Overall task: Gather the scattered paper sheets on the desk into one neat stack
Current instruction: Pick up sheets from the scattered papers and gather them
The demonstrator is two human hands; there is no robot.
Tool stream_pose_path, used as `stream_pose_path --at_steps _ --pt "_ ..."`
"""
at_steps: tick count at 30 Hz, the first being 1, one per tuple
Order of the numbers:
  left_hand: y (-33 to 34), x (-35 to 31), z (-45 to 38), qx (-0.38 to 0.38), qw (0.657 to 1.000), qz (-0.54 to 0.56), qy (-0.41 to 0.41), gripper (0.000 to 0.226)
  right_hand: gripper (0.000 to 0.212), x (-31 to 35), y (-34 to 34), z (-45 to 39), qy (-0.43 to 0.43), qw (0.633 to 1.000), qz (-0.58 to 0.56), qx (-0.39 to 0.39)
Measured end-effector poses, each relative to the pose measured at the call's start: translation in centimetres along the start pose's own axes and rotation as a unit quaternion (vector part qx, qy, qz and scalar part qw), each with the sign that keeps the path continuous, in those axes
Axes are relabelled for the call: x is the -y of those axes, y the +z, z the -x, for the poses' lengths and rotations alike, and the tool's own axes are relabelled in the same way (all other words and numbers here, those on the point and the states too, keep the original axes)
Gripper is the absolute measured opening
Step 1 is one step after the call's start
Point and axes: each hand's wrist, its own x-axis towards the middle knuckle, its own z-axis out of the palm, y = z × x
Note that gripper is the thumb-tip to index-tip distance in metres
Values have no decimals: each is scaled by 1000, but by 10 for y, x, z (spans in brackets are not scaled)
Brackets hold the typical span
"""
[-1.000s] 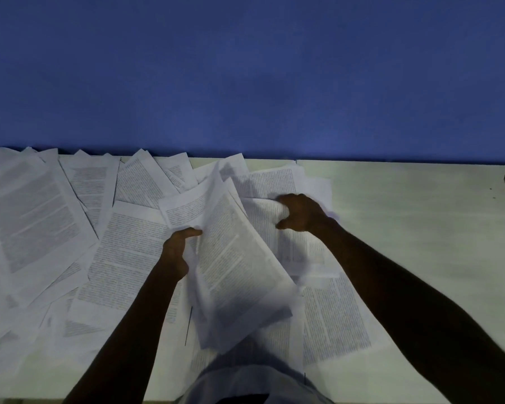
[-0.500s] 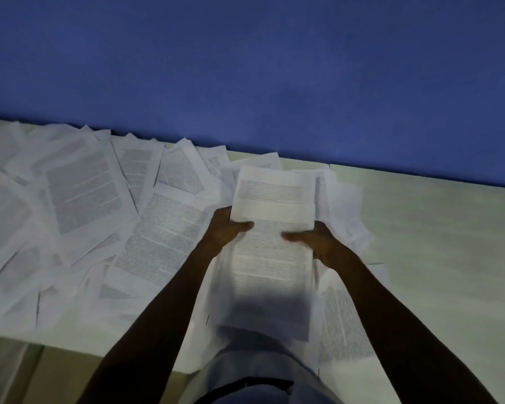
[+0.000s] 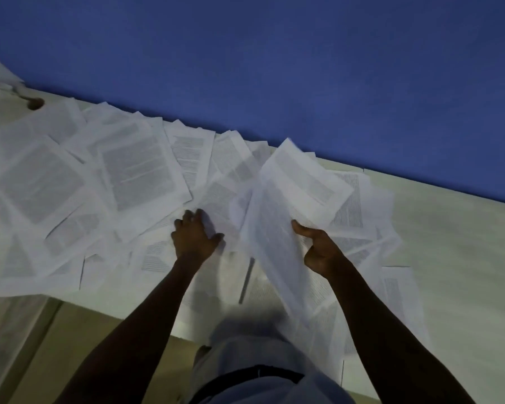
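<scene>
Left hand [image 3: 194, 239] released bundle [image 3: 286, 217] (sheets fanned, blurred).

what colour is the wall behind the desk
Blue, a plain flat tone; the wall shows clearly in the head view.

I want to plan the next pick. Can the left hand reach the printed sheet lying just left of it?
Probably yes. The left hand lies open on the papers, holding nothing, and the printed sheet lies uncovered nearby.

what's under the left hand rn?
The left hand rests on loose printed sheets overlapping on the desk. How many layers lie beneath it, and the desk surface there, are covered. The right hand holds the gathered bundle apart.
</scene>
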Motion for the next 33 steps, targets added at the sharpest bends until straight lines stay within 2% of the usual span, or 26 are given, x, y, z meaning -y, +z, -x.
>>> stream_pose_path --at_steps 2,4,6,7,9,11,12,13,15,17,18,19,21,23,24,26,29,31,33 --pt "2 6 1 7 998 45 53 80 47 -6 20 -4 -5 985 144 -96" --pt "-1 7 6 3 999 49 9 74 53 -15 29 -12 -21 925 310 -219" --pt "-3 7 9 -12 998 45 -43 66 71 -25 38 -17 -39 878 394 -269" --pt "-1 9 8 -7 996 74 -40 62 85 -28 44 -19 -31 875 397 -274" --pt "3 13 5 8 988 152 0 50 108 -35 51 -26 -8 901 346 -260" --pt "-3 8 6 22 959 283 -13 33 126 -43 53 -36 27 933 284 -219" --pt "-10 4 8 30 942 333 -35 36 129 -45 57 -36 36 942 262 -208" --pt "-16 2 7 41 923 377 -57 44 119 -52 53 -41 27 950 247 -191" --pt "-30 1 5 97 892 428 -111 59 82 -50 61 -27 24 959 232 -160" --pt "-34 7 -2 130 841 499 -165 80 50 -47 66 -10 25 964 211 -158" --pt "-33 10 -5 115 845 490 -181 87 39 -47 63 -5 7 963 202 -176" --pt "-33 12 -6 83 866 460 -178 85 33 -49 57 -5 -23 958 197 -208" --pt "-28 19 -7 12 915 365 -172 74 31 -50 49 0 -85 927 197 -307" --pt "-20 29 -8 -22 935 307 -176 75 26 -50 46 5 -127 892 213 -377" --pt "-20 31 -5 -19 945 279 -172 68 19 -50 44 8 -143 881 228 -388" --pt "-17 32 -5 10 962 238 -135 55 17 -46 41 12 -165 888 213 -372" --pt "-26 18 -3 59 952 278 -112 56 28 -39 35 15 -146 924 129 -328" --pt "-28 10 -5 72 950 287 -100 66 45 -43 37 11 -130 933 122 -312" --pt "-24 6 -9 71 959 254 -101 90 65 -51 41 2 -108 911 217 -332"
